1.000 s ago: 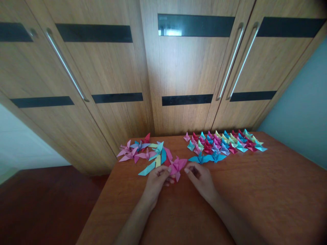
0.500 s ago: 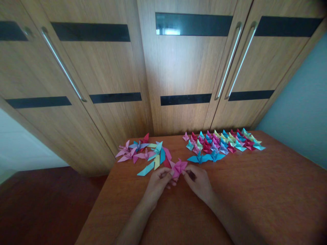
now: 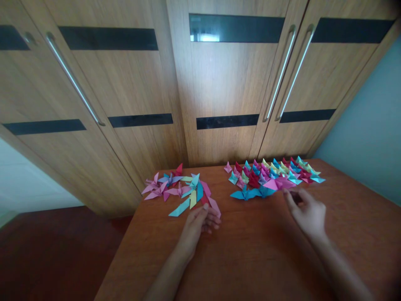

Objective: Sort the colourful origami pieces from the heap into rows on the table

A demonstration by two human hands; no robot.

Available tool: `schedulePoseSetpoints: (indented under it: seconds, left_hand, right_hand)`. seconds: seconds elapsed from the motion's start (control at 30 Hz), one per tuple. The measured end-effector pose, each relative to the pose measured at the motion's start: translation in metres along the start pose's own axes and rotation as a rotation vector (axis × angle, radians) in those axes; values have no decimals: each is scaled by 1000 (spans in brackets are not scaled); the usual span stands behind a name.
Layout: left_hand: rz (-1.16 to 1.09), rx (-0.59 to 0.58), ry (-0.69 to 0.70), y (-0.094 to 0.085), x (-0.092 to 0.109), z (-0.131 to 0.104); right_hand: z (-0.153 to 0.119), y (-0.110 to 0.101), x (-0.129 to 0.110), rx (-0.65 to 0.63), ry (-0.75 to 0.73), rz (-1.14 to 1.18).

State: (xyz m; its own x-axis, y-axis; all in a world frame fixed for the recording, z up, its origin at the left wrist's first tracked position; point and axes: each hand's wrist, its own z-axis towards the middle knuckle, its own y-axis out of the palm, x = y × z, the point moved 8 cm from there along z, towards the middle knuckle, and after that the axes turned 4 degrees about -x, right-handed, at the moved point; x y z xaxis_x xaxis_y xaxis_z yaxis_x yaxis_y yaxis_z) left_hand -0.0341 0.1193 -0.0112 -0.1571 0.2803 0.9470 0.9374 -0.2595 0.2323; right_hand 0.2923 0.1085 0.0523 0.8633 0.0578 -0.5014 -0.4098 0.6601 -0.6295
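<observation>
Between the thumb and fingers of my right hand (image 3: 302,205) is a pink paper crane (image 3: 280,183), held in front of the rows of small folded cranes (image 3: 253,179). Two blue cranes (image 3: 246,193) with spread wings lie just left of it, the right one partly covered. My left hand (image 3: 202,219) rests at the near edge of a loose pile of folded paper pieces (image 3: 194,184), its fingers curled and slightly apart with nothing visible in them. A pink folded strip (image 3: 214,206) lies just beyond its fingers.
The brown wooden table (image 3: 238,255) stands against a wardrobe (image 3: 219,83) with long metal handles. Pink cranes (image 3: 158,190) lie at the table's left side. A pale blue wall (image 3: 366,125) is at the right.
My right hand has moved right and slightly up with the pink crane, which both hands held before. My left hand has let go of it and stayed near the pile.
</observation>
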Motion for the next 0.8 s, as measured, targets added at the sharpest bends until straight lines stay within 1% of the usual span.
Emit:
schedulePoseSetpoints:
  seconds: [0.07,0.13,0.17,0.23,0.3,0.43,0.6,0.8]
  left_hand:
    - [-5,-9,-6,2,0,0]
    - [-9,-16,-9,3,0,-1]
    - [-10,-18,-8,4,0,-1]
    - [-7,-21,-3,3,0,0]
    - [2,-19,-4,3,0,0]
    - [14,-13,-14,1,-2,1]
    - [11,-10,-25,1,-3,2]
    - [10,-14,-23,3,-3,0]
  right_hand:
    - [2,-3,37,-21,50,-121]
    - [1,2,67,-88,76,-189]
    - [0,6,78,-121,80,-206]
    - [-3,17,91,-177,70,-220]
    - [-5,26,94,-219,48,-232]
    - [-5,41,89,-274,29,-311]
    - [-3,45,88,-297,29,-378]
    - [-3,47,89,-344,83,-388]
